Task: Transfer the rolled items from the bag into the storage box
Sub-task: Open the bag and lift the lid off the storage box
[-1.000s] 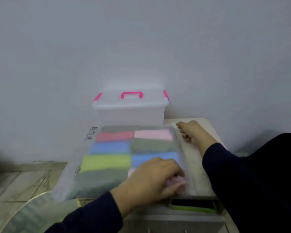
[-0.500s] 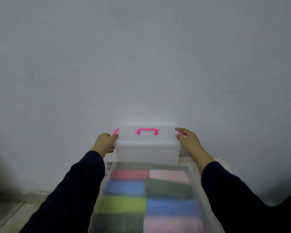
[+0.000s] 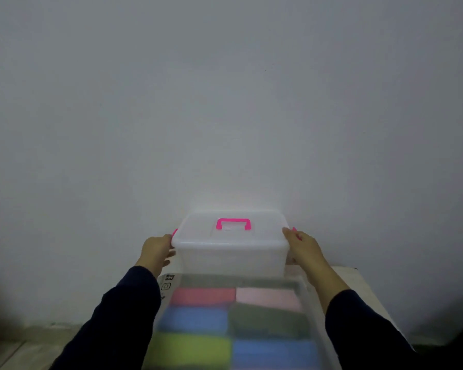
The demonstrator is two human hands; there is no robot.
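Behind everything stands a plain grey wall point(image 3: 225, 102), and a pale table point(image 3: 358, 284) sits below it. On the table's far end is the storage box point(image 3: 230, 252), see-through with its lid on and a pink handle point(image 3: 233, 223) on top. The left hand point(image 3: 155, 251) curls its fingers around the box's left side. The right hand point(image 3: 304, 245) grips the right side. Nearer the camera lies the clear bag point(image 3: 235, 316), just in front of the box, full of rolled items point(image 3: 195, 320) in pink, blue, green and grey.
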